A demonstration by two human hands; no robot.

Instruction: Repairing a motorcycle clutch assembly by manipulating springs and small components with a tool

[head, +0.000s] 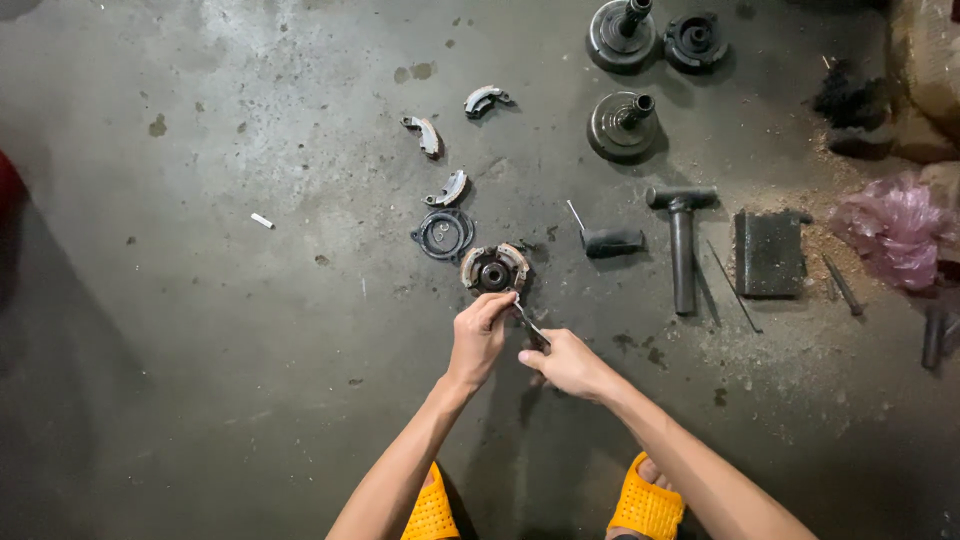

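Nearest the camera, two feet in orange slippers [646, 505] are standing on the stained concrete floor [220, 330], w/ both forearms reaching fwd. The right hand [568, 363] is curling shut around the handle end of a slim metal tool [529, 322], prob. pliers, can't tell for sure. The left hand [478, 335] is pinching its fingertips at the tool's tip, right by the lower edge of the round clutch assembly [494, 268]. That assembly is lying flat on the floor just beyond the hands, w/ curved shoes around a dark hub.

Touching or just beside it, up-left, a dark round plate [443, 235] is lying flat. Further out, three loose curved shoes [448, 188] are scattered in an arc. To the right: a short black-handled tool [612, 242], a T-shaped wrench [682, 240], a dark rectangular block [768, 254], a pink plastic bag [893, 228]. Farthest off, three round pulley parts w/ shafts [622, 126] are sitting upright.
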